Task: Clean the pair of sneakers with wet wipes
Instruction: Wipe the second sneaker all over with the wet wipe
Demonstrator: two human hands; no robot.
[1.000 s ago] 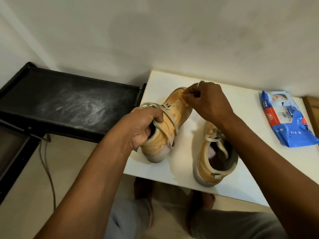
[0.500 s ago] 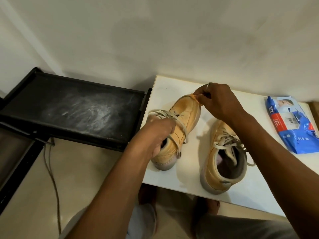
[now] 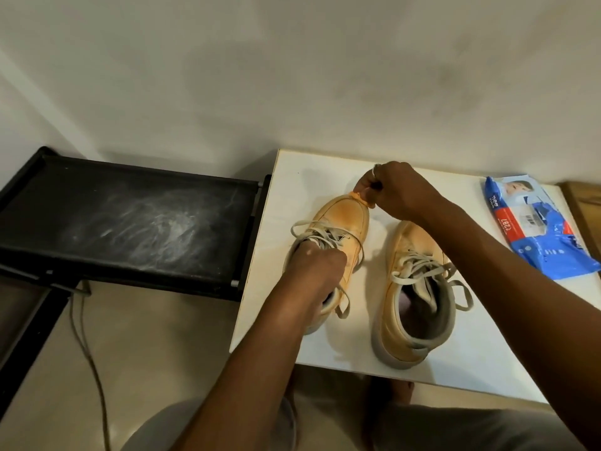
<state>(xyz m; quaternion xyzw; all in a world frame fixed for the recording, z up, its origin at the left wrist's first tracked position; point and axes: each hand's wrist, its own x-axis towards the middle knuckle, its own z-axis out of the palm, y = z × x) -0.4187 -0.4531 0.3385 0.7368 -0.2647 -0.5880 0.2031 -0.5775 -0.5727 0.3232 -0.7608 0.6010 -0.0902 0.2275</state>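
Left sneaker (image 3: 344, 219) rests on the white counter (image 3: 487, 336), the left hand (image 3: 312, 275) gripping its collar with fingers curled inside, likely bracing it against rubbing. The right hand (image 3: 396, 187) pinches what looks like a small orange-tinted wipe (image 3: 359, 196) tight against the toe tip. The right sneaker (image 3: 409, 307) stands just beside, untouched, probably next; the blue wipes pack (image 3: 533, 226) lies well apart at the counter's right

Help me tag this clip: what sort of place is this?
Probably a room at home: a small white table against a plain wall, a dusty black rack beside it, and a bare foot on the floor.
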